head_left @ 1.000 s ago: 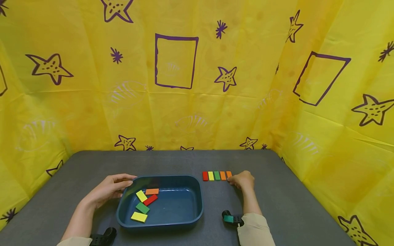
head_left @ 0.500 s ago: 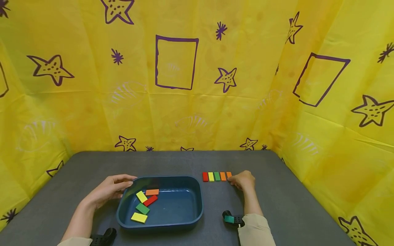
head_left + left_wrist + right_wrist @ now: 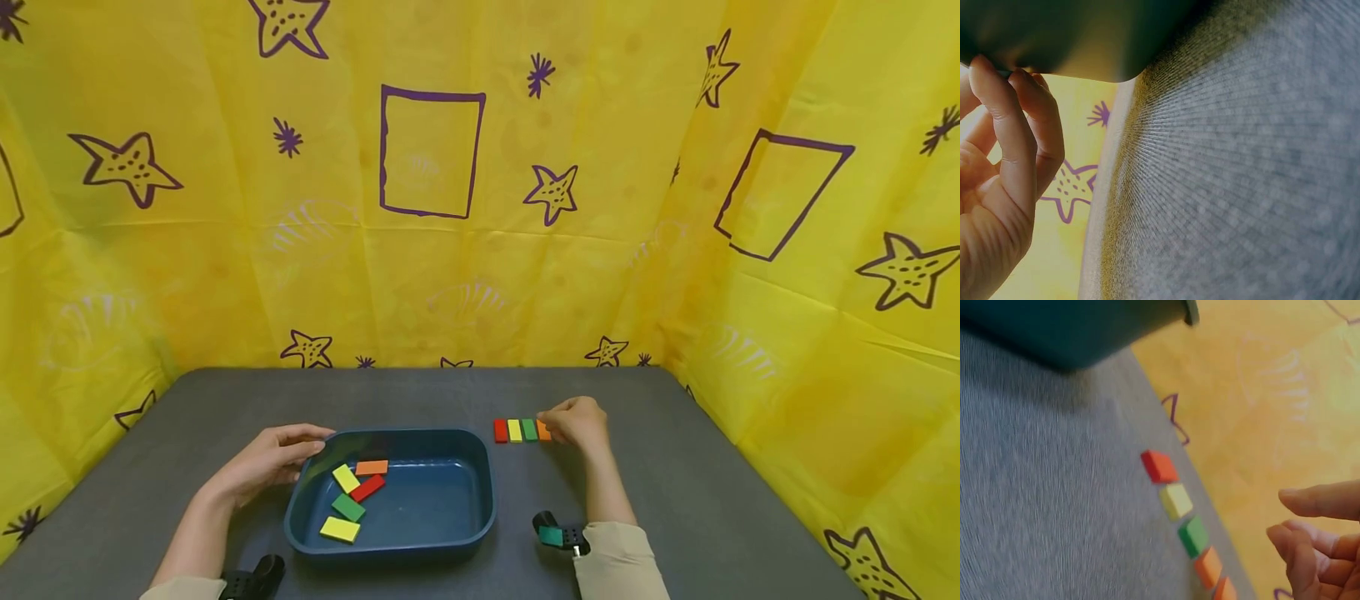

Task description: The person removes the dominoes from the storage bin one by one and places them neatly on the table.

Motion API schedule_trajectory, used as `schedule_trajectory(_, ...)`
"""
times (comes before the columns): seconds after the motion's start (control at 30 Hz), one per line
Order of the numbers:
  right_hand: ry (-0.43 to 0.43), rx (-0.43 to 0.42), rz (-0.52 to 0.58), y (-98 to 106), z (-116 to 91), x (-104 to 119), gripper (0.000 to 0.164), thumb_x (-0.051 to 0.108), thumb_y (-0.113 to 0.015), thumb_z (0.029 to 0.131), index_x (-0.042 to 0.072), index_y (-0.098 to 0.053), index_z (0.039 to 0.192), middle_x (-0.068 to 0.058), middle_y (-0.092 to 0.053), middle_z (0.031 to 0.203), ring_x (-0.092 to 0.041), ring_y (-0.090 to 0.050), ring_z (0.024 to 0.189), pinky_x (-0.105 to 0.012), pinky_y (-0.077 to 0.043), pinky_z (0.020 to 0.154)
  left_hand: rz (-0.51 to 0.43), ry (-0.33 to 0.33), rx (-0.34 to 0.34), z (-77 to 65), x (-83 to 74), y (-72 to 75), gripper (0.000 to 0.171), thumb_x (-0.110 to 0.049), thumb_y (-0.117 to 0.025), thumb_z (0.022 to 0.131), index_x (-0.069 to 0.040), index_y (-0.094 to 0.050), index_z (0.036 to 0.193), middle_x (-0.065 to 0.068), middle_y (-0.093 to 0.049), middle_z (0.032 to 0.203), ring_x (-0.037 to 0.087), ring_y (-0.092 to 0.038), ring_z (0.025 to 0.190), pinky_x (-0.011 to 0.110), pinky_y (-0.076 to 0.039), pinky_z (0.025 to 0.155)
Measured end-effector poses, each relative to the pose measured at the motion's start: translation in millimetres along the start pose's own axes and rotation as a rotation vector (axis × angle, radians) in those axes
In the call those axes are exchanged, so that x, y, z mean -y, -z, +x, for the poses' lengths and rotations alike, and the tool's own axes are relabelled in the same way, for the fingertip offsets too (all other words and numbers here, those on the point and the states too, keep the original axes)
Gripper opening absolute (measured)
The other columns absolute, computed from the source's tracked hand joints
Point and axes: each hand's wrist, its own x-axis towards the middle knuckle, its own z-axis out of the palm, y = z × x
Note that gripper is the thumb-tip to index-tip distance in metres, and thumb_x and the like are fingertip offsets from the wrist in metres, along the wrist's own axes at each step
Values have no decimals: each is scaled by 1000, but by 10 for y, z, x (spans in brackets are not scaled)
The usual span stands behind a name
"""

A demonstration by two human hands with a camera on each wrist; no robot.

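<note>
My left hand (image 3: 273, 457) holds the back left corner of a dark blue plastic tray (image 3: 450, 508), its fingertips at the rim in the left wrist view. Over the right end of a row of small flat blocks hovers my right hand (image 3: 581, 423); the right wrist view shows thumb and fingers apart with nothing between them. From left to right the row runs red block (image 3: 501, 431), yellow block (image 3: 514, 431), green block (image 3: 529, 430), orange block (image 3: 543, 428) and a second orange block (image 3: 1225, 590), which my hand hides in the head view.
Inside the tray's left half lie two yellow blocks, a green block (image 3: 348, 507), a red block (image 3: 367, 487) and an orange block (image 3: 372, 467). A grey cloth-covered table (image 3: 420, 396) carries everything. Yellow patterned curtains (image 3: 450, 292) enclose its back and sides.
My right hand has come off the rightmost orange block, rising and shifting left over the row's end. The left hand and the tray stay put.
</note>
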Motion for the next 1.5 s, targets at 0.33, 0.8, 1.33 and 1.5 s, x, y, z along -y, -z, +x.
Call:
schedule_trajectory(0.33, 50, 63, 138, -5, -158, 354, 24, 29, -77, 74, 8, -73, 86, -11, -73, 81, -21, -70, 71, -32, -56, 63, 14, -24, 11, 5, -31, 12, 54, -34, -54, 93, 0, -46, 134, 8, -66, 111, 19, -67, 86, 31, -56, 71)
schedule_trajectory(0.8, 238, 147, 188, -194, -416, 764, 19, 26, -78, 73, 12, -73, 85, -5, -73, 80, -13, -68, 62, -28, -55, 59, 22, -26, 3, -11, -22, 24, 53, -33, -55, 93, 0, -47, 133, 7, -67, 108, 17, -66, 83, 29, -55, 69)
schedule_trajectory(1.33, 441, 252, 93, -583, -647, 944, 21, 26, -79, 73, 15, -73, 90, 0, -72, 81, -8, -64, 70, -25, -51, 61, 20, -22, 2, 10, 7, 19, 54, -35, -56, 92, -1, -48, 133, 8, -66, 110, 18, -66, 85, 30, -55, 71)
schedule_trajectory(1.5, 487, 287, 108, -689, -695, 976, 22, 25, -78, 73, 15, -73, 92, 1, -72, 83, -7, -64, 71, -23, -52, 62, 20, -12, -7, 9, 8, 20, 54, -36, -57, 91, -2, -49, 132, 5, -67, 107, 16, -65, 82, 29, -55, 70)
